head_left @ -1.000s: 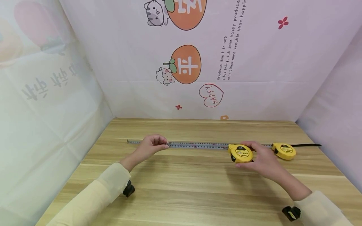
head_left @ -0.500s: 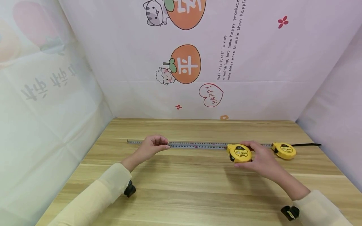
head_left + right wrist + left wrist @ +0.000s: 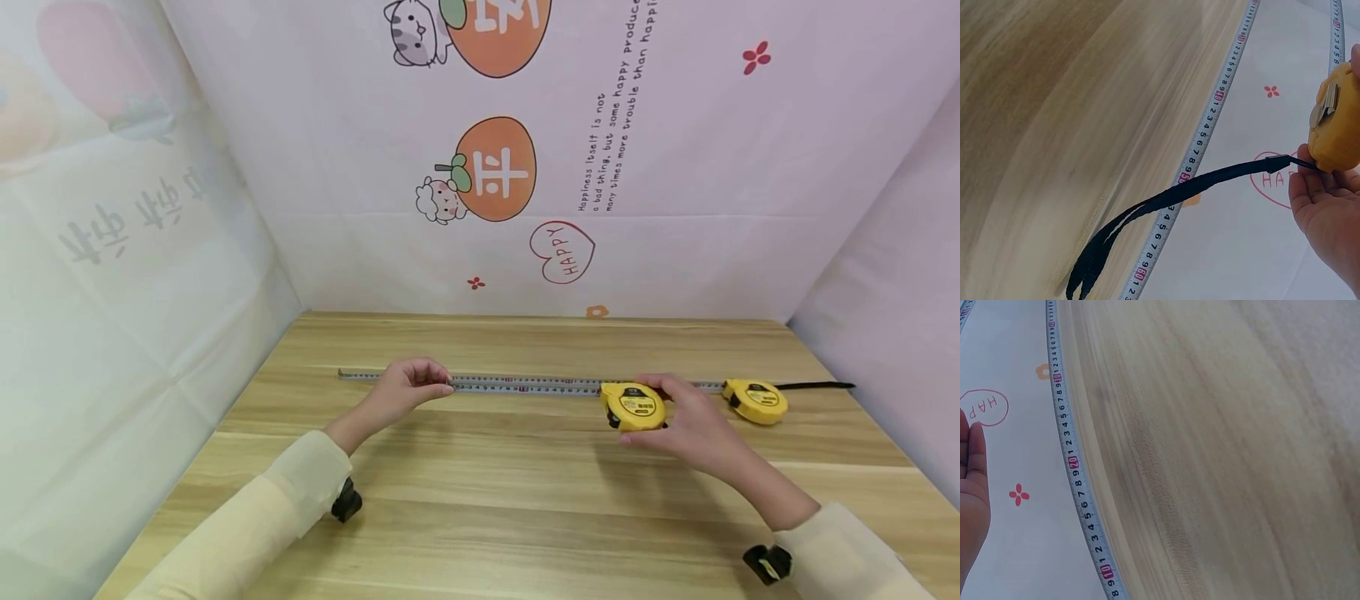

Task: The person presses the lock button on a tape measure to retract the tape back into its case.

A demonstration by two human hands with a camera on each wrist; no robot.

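Note:
In the head view my right hand [image 3: 697, 425] grips a yellow tape measure [image 3: 633, 407] by its case, slightly above the table. From that case a silver blade [image 3: 555, 389] runs left to my left hand [image 3: 401, 392], whose thumb and fingers pinch its end; the very tip is hidden. Behind it, a second tape measure [image 3: 757, 402] lies with its blade pulled out leftward to a hooked end [image 3: 341, 374]. The right wrist view shows the held case [image 3: 1338, 125] with a metal clip and black strap [image 3: 1210, 178]. Only the left hand's edge [image 3: 972, 494] shows in the left wrist view.
The wooden table [image 3: 480, 500] meets a printed cloth backdrop [image 3: 675, 267] behind and cloth sides left and right. A black strap [image 3: 813, 385] trails right from the lying tape measure. The two blades run nearly parallel, close together.
My right hand has moved slightly left with the tape measure, and the blade between my hands is a little shorter. My left hand keeps its pinch; the lying tape measure has not moved.

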